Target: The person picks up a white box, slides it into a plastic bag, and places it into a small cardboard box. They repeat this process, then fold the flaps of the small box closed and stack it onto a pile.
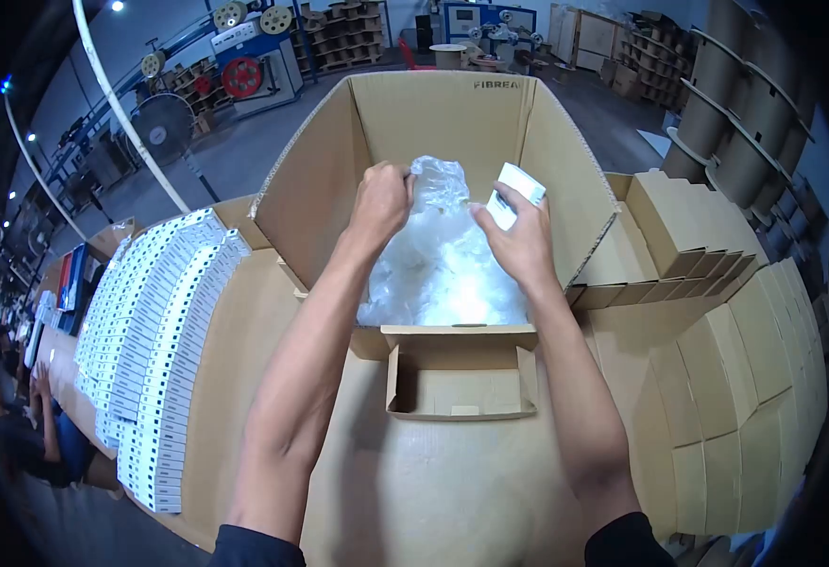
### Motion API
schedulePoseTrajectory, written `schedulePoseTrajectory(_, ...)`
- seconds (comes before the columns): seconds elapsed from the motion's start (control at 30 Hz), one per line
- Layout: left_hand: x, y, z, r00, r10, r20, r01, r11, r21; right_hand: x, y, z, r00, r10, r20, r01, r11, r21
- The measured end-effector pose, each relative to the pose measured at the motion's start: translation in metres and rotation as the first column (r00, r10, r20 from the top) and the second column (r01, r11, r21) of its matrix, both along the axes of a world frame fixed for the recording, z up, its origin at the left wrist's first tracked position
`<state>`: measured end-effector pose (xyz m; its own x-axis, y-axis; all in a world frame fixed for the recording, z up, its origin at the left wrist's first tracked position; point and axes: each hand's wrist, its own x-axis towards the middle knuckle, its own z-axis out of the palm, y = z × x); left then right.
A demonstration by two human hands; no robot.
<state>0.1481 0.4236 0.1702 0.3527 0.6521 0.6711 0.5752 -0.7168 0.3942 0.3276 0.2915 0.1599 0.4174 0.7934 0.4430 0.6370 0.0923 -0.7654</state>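
Observation:
Over the large open carton (310,180), my left hand (383,197) is closed on the edge of a clear plastic bag (441,180). My right hand (520,236) grips a small white box (516,189), with thumb and fingers around its lower part, close beside the bag. Many clear plastic bags (443,274) fill the bottom of the carton. In front of the carton, a small open cardboard box (461,383) lies on the table (424,482), its inside facing up.
Stacked rows of white boxes (154,331) stand on the left. Folded brown cardboard boxes (735,378) are piled at right, with more (688,227) behind them. Another person (46,416) sits at the far left. Machines (254,66) and large spools (735,113) stand beyond.

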Motion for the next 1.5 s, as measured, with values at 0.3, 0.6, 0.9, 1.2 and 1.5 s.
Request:
schedulePoseTrajectory(0.3,-0.052,-0.144,0.039,0.934,-0.041,0.354,0.175,0.919,-0.353,-0.026,-0.046,0.035,0.931,0.319,-0.177,-0.312,0.948,0.068)
schedulePoseTrajectory(0.6,-0.089,-0.311,-0.022,0.579,0.115,0.807,0.25,0.917,-0.31,-0.11,-0.219,0.0,0.949,0.238,-0.206,-0.209,0.966,0.153)
schedulePoseTrajectory(0.9,-0.112,-0.4,-0.037,0.947,0.105,0.304,0.0,0.946,-0.325,-0.167,-0.318,-0.062,0.975,0.104,-0.195,-0.06,0.974,0.218)
schedulePoseTrajectory(1.2,-0.124,-0.406,-0.056,0.925,-0.008,0.38,0.136,0.941,-0.311,-0.146,-0.38,-0.089,0.924,0.254,-0.285,-0.303,0.942,-0.143)
schedulePoseTrajectory(1.5,-0.137,-0.395,-0.06,0.937,-0.118,0.329,0.25,0.883,-0.397,-0.135,-0.359,-0.064,0.888,0.302,-0.347,-0.388,0.898,-0.21)
